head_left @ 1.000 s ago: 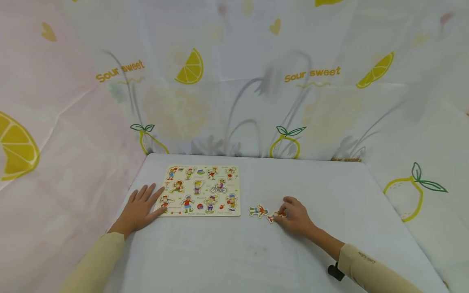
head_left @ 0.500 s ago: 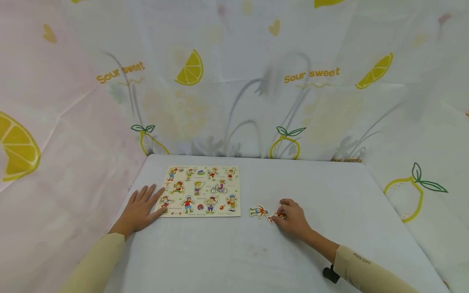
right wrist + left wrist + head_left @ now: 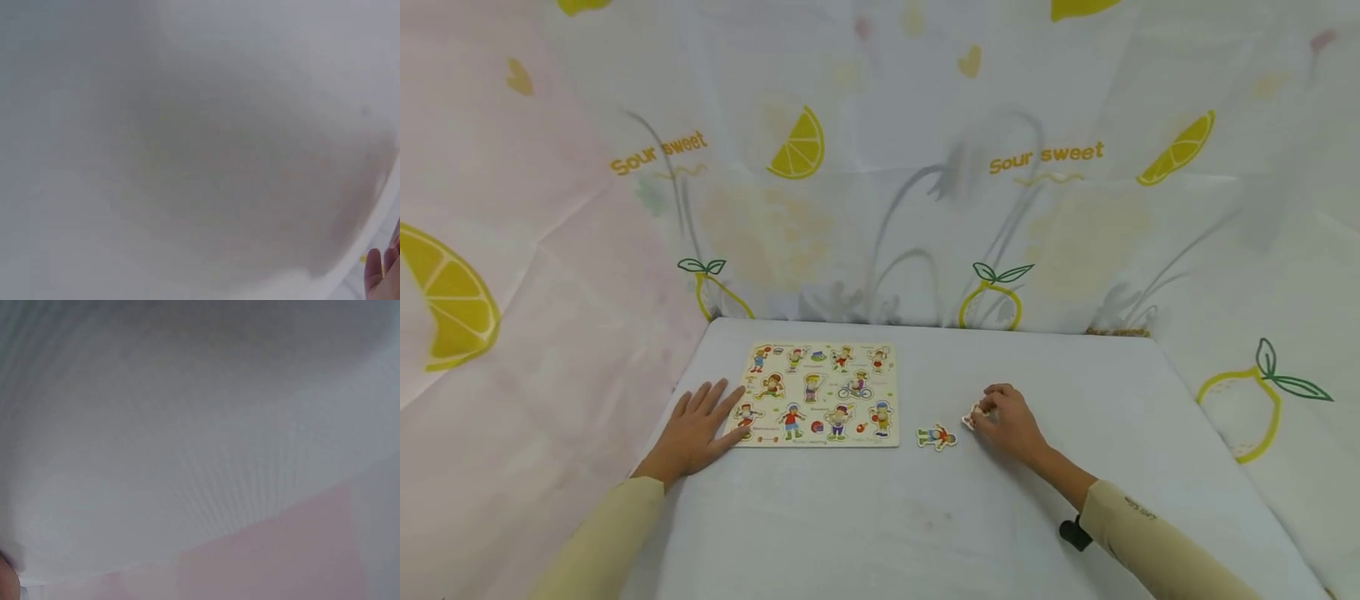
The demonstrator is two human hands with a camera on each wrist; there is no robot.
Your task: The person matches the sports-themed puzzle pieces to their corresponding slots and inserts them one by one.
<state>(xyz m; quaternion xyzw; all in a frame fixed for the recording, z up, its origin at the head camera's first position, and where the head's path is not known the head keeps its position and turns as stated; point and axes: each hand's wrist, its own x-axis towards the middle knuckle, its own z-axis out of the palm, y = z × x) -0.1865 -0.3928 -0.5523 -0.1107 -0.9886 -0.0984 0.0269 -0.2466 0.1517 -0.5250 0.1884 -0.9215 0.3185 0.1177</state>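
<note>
The left hand (image 3: 692, 433) lies spread, its fingertips and thumb over the left edge of a cream wooden puzzle board (image 3: 850, 425) printed with sports figures. To the right of the board, the right hand (image 3: 1011, 425) pinches a small figure-shaped puzzle piece (image 3: 970, 418) between thumb and fingers, most of it hidden by them. Another puzzle piece (image 3: 937, 437), a figure in red, blue and green, lies flat on the table between the board and that hand. Only a sliver of each hand shows in the wrist views, at the lower corners.
A white-covered table (image 3: 865, 517) bears all of this. Patterned cloth with lemon prints (image 3: 797, 150) hangs behind it and at both sides. A small black device (image 3: 1075, 535) sits under the right wrist at the sleeve cuff.
The right hand has moved slightly away from the person with its pinched piece, opening a gap to the piece lying on the table. The left hand stays at the board.
</note>
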